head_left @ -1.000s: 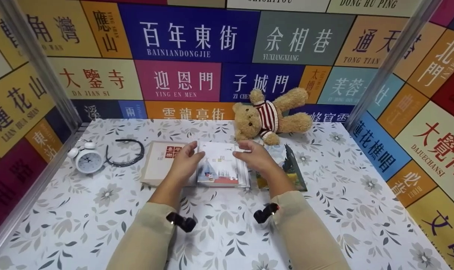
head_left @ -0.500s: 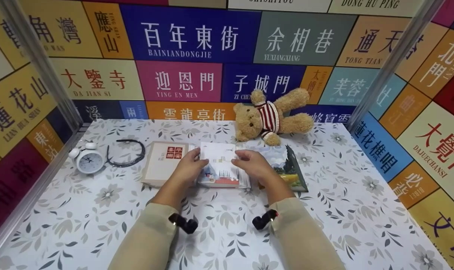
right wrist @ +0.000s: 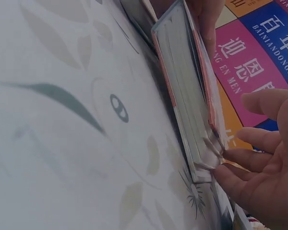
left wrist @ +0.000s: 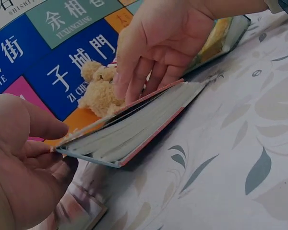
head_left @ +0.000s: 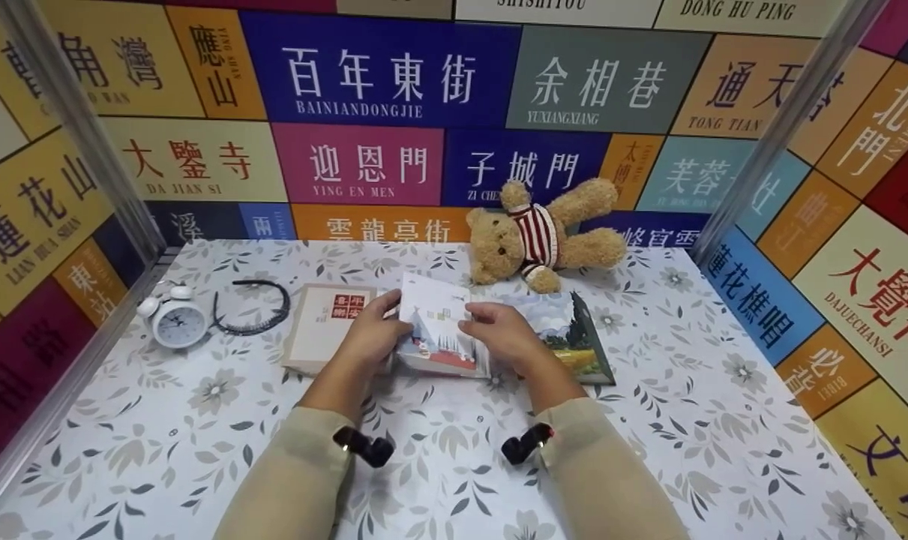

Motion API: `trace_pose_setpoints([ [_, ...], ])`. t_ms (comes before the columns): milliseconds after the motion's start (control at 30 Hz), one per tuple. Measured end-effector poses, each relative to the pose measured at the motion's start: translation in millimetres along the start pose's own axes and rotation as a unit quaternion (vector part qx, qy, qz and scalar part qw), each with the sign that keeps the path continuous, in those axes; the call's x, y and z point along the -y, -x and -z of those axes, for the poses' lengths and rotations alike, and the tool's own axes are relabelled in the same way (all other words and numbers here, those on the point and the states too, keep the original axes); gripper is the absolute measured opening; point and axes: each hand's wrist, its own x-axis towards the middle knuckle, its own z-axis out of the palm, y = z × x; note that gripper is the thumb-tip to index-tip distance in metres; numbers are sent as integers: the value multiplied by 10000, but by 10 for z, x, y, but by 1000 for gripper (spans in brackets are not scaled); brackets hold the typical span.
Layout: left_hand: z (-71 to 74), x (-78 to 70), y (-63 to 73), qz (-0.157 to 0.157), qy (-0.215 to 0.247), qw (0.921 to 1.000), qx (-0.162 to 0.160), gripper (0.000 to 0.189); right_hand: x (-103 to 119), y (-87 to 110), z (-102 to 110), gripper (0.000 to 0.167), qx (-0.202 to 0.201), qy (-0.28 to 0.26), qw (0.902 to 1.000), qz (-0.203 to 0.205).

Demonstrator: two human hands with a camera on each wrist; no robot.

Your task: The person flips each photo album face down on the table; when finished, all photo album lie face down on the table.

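Observation:
A small, thick book [head_left: 435,326] with a white, blue and red illustrated cover lies between both hands, its far side lifted a little. My left hand [head_left: 370,330] holds its left edge, thumb above and fingers below in the left wrist view. On the opposite side, my right hand [head_left: 504,334] pinches the cover's free edge between thumb and fingertips; its other fingers stand apart from the book in the right wrist view. The page block [right wrist: 180,86] faces the person, with a narrow gap beneath the upper cover.
A beige book [head_left: 311,330] with a red square print lies left, partly under the left hand. Right is a landscape picture [head_left: 592,337]. A teddy bear [head_left: 536,236] lies behind. A black headband [head_left: 251,328] and white alarm clock [head_left: 176,322] stand far left. Printed panels enclose the table.
The illustrated book has tilted up at its far side. The right hand has moved slightly left and closed in on its right edge; the left hand stays at the left edge.

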Motion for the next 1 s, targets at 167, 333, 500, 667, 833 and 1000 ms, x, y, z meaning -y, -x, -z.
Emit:
trace_pose_setpoints([
  [167,-14,-20,30,125,682,9975,112,76,12,-3,16,58,91,-218,9996,-150],
  [333,-11,-30,53,167,768,9968,155,76,30,12,34,58,96,-185,9996,-188],
  [500,2,-65,59,-398,924,9947,230,76,129,69,38,57,122,-354,9992,-105],
  [667,24,-106,86,-476,1183,9915,249,69,249,142,-16,57,252,-342,9988,239],
  [833,16,-144,128,-582,1199,9907,277,65,355,210,-107,57,530,-569,9962,384],
  [1000,-10,-201,193,-707,1212,9894,384,64,438,272,-153,60,706,-675,9940,491],
])
